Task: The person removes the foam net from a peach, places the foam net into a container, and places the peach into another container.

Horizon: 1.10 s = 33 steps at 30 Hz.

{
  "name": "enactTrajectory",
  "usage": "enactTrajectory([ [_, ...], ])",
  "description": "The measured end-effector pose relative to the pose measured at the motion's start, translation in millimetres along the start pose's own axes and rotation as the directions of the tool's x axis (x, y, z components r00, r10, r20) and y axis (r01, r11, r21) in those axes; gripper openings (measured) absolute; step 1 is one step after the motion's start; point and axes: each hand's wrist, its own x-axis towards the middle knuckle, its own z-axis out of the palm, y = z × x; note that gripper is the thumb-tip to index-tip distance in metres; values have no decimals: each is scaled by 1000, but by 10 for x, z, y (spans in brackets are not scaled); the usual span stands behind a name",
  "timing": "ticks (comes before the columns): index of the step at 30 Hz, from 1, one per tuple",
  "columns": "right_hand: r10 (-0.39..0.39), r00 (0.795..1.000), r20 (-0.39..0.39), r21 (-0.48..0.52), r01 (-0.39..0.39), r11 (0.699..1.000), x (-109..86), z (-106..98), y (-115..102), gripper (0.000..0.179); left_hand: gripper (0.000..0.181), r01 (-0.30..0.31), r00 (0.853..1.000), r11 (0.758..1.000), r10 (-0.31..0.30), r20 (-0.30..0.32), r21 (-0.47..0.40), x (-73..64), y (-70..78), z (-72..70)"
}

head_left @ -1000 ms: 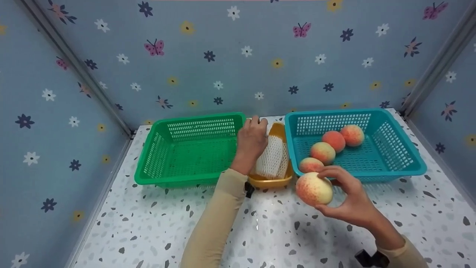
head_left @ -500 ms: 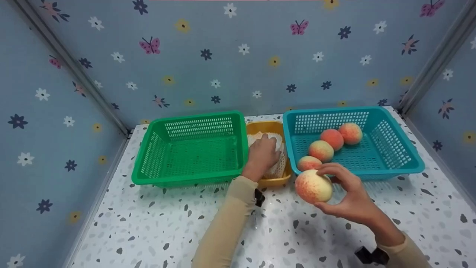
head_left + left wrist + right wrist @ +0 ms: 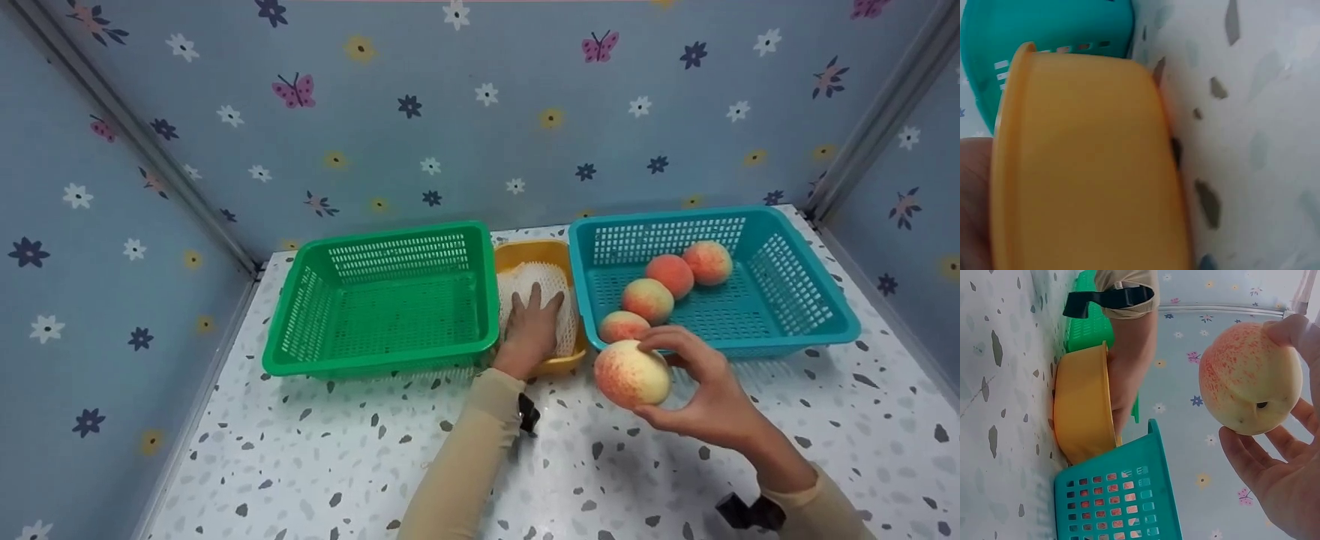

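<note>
My left hand (image 3: 531,334) reaches into the yellow bin (image 3: 534,250), its fingers spread over white foam fruit nets (image 3: 551,277). In the left wrist view the yellow bin's wall (image 3: 1095,157) covers most of that hand. Above the front rim of the blue basket (image 3: 840,330), my right hand (image 3: 709,401) holds a peach (image 3: 631,375) between thumb and fingers. The right wrist view shows this yellow and pink peach (image 3: 1249,379) up close, with a small dark hole facing the camera. Several other peaches (image 3: 670,277) lie in a row inside the blue basket.
A green basket (image 3: 375,364) stands left of the yellow bin, with nothing seen in it. All three containers stand side by side on a speckled white table (image 3: 337,450). Flower-patterned walls (image 3: 480,135) enclose the back and both sides.
My left hand has come down and forward from the back of the yellow bin onto the foam nets, and its fingers have spread. My right hand keeps the peach almost still.
</note>
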Motion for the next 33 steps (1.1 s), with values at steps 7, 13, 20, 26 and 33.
enactTrajectory([
  [7,2,1000,-6,17,-2,1000,18,-1,13,64,67,96,979,990,-74,192,-106,-9,-54,-16],
  [13,31,1000,-4,14,-31,999,43,1,2,64,57,71,981,991,-48,189,-116,-16,-56,-44],
  [20,1,1000,-30,39,0,999,83,-44,15,67,54,43,997,984,-31,71,-173,-47,-90,-45],
  [26,36,998,-52,39,-34,999,26,-123,39,67,53,-30,994,988,13,-110,-153,-95,-81,-96],
  [33,19,996,-83,-5,-20,1000,-40,-264,77,68,48,-205,926,961,130,-354,-183,-243,28,-133],
])
